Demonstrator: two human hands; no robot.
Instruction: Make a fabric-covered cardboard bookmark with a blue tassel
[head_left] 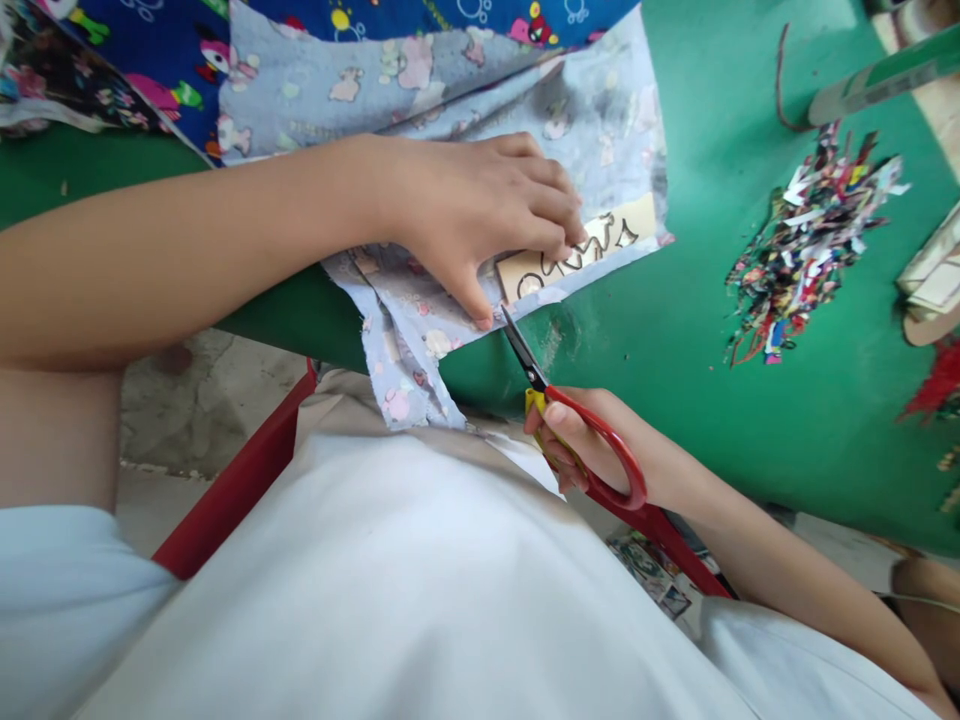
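Observation:
My left hand [487, 205] lies over a pale blue-grey printed cloth [592, 110], palm down with the thumb apart. Its fingertips press on a beige rectangular card [637, 225] with dark handwriting, which lies along the cloth's near edge; part of the card is under the fingers. My right hand [581, 440] grips scissors [551, 385] with red and yellow handles and dark blades. Their tips meet the cloth edge at the card's left corner, just right of my left thumb. From there a strip of the cloth [409, 370] hangs over the table edge.
The green table [697, 420] carries a heap of colourful fabric scraps [817, 250] at the right. Behind the cloth lies dark blue cartoon fabric [165, 60]. A clear green-labelled cylinder [885, 80] is at the upper right, with bundled pale pieces [934, 265] below. A red chair frame [240, 470] shows beside my lap.

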